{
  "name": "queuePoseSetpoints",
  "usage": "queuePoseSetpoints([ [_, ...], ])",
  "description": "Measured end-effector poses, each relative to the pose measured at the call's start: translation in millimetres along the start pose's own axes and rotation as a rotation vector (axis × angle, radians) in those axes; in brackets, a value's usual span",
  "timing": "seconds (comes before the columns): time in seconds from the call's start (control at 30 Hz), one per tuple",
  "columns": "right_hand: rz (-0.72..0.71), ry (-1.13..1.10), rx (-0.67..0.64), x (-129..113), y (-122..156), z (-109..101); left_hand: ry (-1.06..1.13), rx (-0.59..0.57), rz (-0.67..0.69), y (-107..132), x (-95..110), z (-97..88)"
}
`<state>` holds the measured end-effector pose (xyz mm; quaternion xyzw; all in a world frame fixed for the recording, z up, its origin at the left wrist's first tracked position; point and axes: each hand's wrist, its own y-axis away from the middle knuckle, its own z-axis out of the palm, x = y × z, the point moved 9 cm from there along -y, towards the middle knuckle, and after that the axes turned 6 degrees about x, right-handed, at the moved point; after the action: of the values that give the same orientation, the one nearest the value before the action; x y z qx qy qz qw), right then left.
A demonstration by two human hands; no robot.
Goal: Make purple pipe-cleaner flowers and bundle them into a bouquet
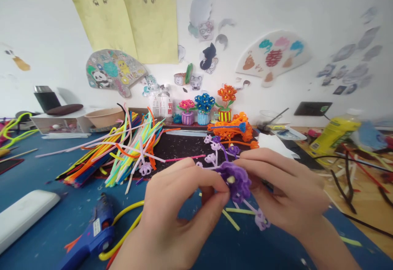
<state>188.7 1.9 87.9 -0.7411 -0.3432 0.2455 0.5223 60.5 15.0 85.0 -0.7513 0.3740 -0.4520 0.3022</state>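
A dark purple pipe-cleaner flower (237,182) with a pale yellow centre is held up between my two hands. My left hand (181,204) pinches its left edge between thumb and forefinger. On the other side, my right hand (282,188) has its fingers closed around the flower's right edge; the thumb is partly hidden. Behind and below it are light purple pipe-cleaner flowers, one (262,219) beneath my right hand and others (211,157) above my left. Cut pieces of pale yellow pipe cleaner (231,219) lie under the hands.
A blue glue gun (100,231) with a yellow cable lies at left, near a white case (26,217). A pile of coloured pipe cleaners (113,151) lies behind it. Potted flowers (203,110) stand by the wall; a yellow bottle (334,133) stands at right.
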Motion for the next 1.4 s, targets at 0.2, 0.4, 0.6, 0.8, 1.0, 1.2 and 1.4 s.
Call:
queuePoseSetpoints([
  [0.2, -0.021, -0.013, -0.001, -2.5, -2.4, 1.6, -0.044, 0.006, -0.030, 3.0, -5.6, -1.6],
  [0.4, -0.060, 0.073, 0.037, -6.4, -3.2, -4.3, -0.042, 0.070, 0.015, -0.1, 0.2, -7.9],
  [0.6, -0.065, 0.099, 0.030, -6.4, -4.2, -4.4, -0.079, 0.039, 0.081, -3.7, 2.8, -8.1],
  [0.8, -0.066, 0.090, 0.032, -5.1, -2.0, -3.9, -0.155, -0.063, 0.209, 1.8, 7.1, 2.6],
  [1.0, -0.067, 0.067, 0.004, -4.0, 0.1, -0.1, -0.174, -0.093, 0.248, 6.9, 7.2, 7.5],
  [1.2, -0.066, 0.053, -0.003, -3.0, 1.4, 2.2, -0.176, -0.123, 0.261, 5.9, 7.5, 10.9],
  [1.4, -0.058, 0.060, -0.003, -2.7, 2.9, 2.8, -0.181, -0.138, 0.231, 7.2, 5.5, 13.0],
])
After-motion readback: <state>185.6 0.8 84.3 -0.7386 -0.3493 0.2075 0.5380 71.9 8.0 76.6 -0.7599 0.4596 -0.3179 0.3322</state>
